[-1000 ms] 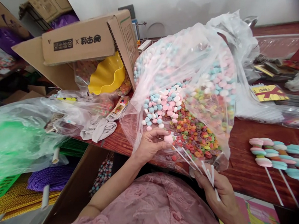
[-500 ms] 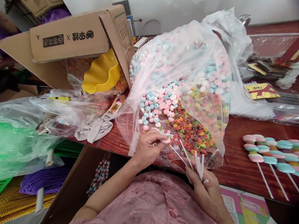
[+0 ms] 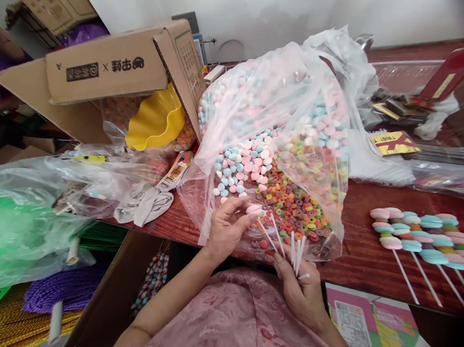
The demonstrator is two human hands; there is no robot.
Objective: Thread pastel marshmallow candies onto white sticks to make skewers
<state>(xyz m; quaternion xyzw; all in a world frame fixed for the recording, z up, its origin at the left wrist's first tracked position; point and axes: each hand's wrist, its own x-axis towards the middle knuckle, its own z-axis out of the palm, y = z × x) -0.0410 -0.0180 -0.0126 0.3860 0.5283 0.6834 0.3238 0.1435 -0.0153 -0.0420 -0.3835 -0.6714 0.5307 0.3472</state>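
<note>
My left hand (image 3: 225, 229) has its thumb and forefinger at a pink marshmallow (image 3: 254, 210), which sits at the tip of a white stick (image 3: 266, 232). Several more white sticks (image 3: 298, 251) fan out from my right hand (image 3: 301, 290), whose fingers are wrapped round their lower ends. Beyond both hands lies a clear plastic bag (image 3: 236, 111) of pink, blue and white marshmallows (image 3: 248, 161). Colourful ring candies (image 3: 293, 203) spill in front of it. To the right, several marshmallow skewers (image 3: 401, 228) rest in a row on the table.
A cardboard box (image 3: 108, 69) holding a yellow wavy-edged bowl (image 3: 156, 119) stands at the back left. Grey cloth (image 3: 145, 205) lies on the table (image 3: 357, 244). Purple bundles (image 3: 63, 289) fill the lower left. A packet with a yellow label (image 3: 393, 143) is at the right.
The pink marshmallow now sits against the stick's tip, and my left fingers have loosened slightly round it. My right hand and the sticks appear a little further left as the view shifts.
</note>
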